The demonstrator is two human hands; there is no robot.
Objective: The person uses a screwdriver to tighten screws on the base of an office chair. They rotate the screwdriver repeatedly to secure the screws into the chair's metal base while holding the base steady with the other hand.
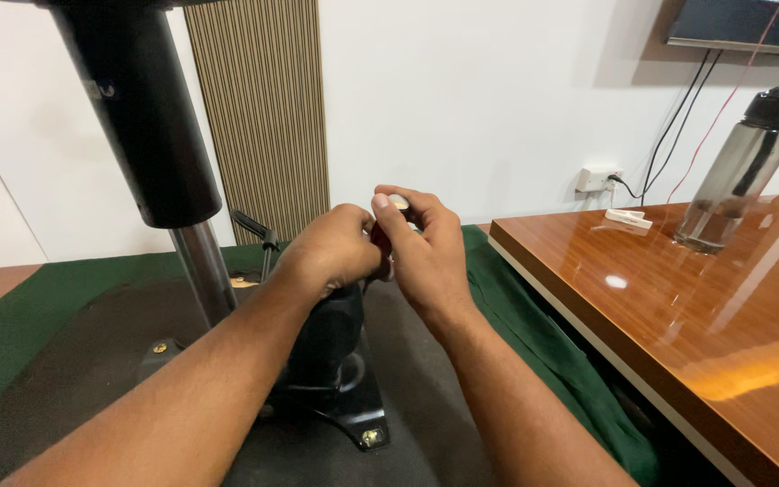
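Left hand point(335, 248) and right hand point(421, 248), fingers clenched together on small dark-red object point(380, 236) above black metal base point(335, 361).

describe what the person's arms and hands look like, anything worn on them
Both forearms are bare right up to the bottom edge of the picture: no sleeve shows. The left hand and the right hand wear no gloves, and no watch, band or ring can be seen on either wrist or on the fingers that show. The nails look short and plain. No cables or markings on them.
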